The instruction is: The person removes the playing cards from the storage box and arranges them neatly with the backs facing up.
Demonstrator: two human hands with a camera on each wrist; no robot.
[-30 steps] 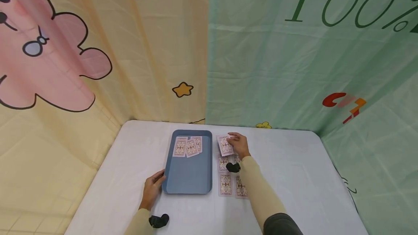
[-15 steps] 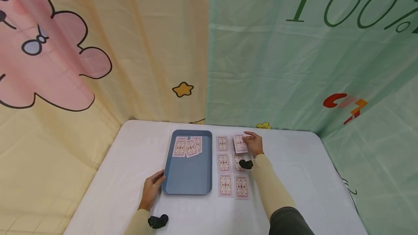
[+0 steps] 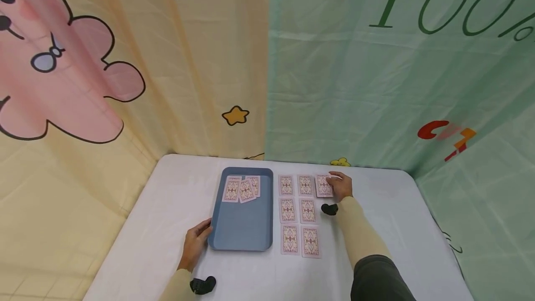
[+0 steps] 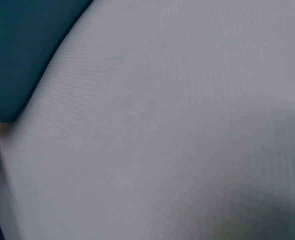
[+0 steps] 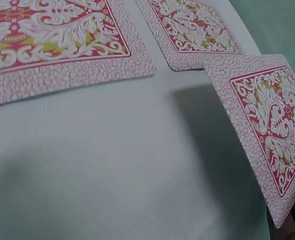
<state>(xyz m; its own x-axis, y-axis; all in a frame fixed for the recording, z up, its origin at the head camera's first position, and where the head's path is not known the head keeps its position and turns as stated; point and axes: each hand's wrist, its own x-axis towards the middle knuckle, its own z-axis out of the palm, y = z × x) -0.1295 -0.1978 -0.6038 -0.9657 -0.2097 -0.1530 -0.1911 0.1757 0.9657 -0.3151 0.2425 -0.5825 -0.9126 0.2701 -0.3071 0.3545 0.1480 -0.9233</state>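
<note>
My right hand (image 3: 341, 185) pinches a playing card (image 3: 323, 186) by its right side, at the right end of the far row. In the right wrist view this card (image 5: 277, 120) is tilted, its patterned back showing and a shadow under it. My left hand (image 3: 194, 245) rests at the left edge of the blue tray (image 3: 240, 231), fingertips and thumb right at the rim. In the left wrist view only a corner of the tray (image 4: 27, 50) shows. Several cards (image 3: 231, 189) lie face down, overlapping, at the tray's far end.
Right of the tray, face-down cards lie in two columns, from the far card (image 3: 286, 185) to the near card (image 3: 311, 241). A white cloth (image 3: 376, 226) covers the table, and printed curtains (image 3: 334, 82) hang behind and beside it.
My right hand has moved right with a card, from above the first column to beyond the second. A card now lies at the far end of each column. My left hand stays at the tray.
</note>
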